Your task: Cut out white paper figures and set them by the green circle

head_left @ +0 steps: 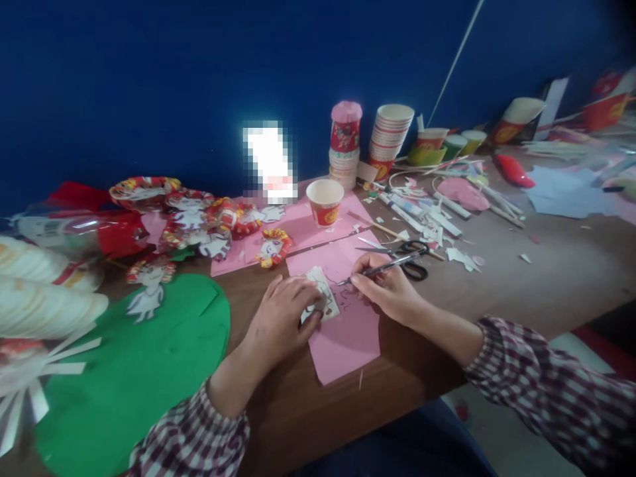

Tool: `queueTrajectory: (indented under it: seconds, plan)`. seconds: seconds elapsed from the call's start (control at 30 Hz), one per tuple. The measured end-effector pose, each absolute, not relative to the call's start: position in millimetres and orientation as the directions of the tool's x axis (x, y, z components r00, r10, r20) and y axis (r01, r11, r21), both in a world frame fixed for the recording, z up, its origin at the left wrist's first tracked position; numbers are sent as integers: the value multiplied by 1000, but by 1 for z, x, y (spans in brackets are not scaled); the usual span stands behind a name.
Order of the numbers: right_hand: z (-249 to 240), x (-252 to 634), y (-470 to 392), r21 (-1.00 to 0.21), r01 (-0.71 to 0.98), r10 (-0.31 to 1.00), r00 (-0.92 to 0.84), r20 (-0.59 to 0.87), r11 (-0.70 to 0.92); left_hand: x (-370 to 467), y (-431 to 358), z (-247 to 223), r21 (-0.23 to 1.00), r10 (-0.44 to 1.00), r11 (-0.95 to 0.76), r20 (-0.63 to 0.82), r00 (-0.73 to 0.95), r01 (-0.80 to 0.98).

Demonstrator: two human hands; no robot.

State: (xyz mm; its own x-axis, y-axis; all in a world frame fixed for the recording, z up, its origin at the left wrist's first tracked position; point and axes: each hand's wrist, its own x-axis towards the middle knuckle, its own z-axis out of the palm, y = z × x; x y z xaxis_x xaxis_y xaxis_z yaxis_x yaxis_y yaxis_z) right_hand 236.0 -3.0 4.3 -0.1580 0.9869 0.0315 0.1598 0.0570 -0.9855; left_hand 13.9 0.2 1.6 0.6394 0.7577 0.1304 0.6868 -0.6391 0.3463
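In my right hand (385, 285) a dark pen (387, 266) is pinched, its tip over a small white piece of paper (328, 306) with dark drawn lines. My left hand (285, 308) lies on that paper's left side, holding nothing, fingers apart and a little bent. The small paper rests on a pink sheet (348, 354), which carries a few dark marks. Just beyond my right hand, black-handled scissors (415, 270) lie on the table, a thin wooden stick (385, 228) beside them.
A paper cup (325, 211) stands ahead, with stacked cups (390, 139) behind. Paper figures with red-yellow rings (191, 212) lie left, near a green sheet (149, 371). Markers (410, 209) and scraps clutter the right. A bright pixelated rectangle (271, 159) stands against the blue wall (173, 79).
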Motion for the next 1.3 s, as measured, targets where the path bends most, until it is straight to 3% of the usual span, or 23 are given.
queueTrajectory:
  seconds: [0.13,0.23,0.33,0.5,0.73,1.3]
  plan:
    - [2,239,-3,-991,99,982,-170,77,94,14,1,3,357,760,-634,120,639,686]
    - [6,241,-6,-929,216,940,-235,248,299,14,0,2,355,759,-635,125,639,686]
    - [12,244,-15,-761,392,837,-420,351,516,13,0,0,346,752,-648,150,641,679]
    - [12,246,-36,-448,509,668,-655,353,735,12,-1,-3,328,744,-663,187,642,673]
    - [-2,232,-52,-203,576,607,-708,361,792,11,-1,-3,316,741,-668,192,644,674]
    - [-7,226,-58,-121,647,641,-677,362,753,6,6,2,411,719,-684,234,655,603]
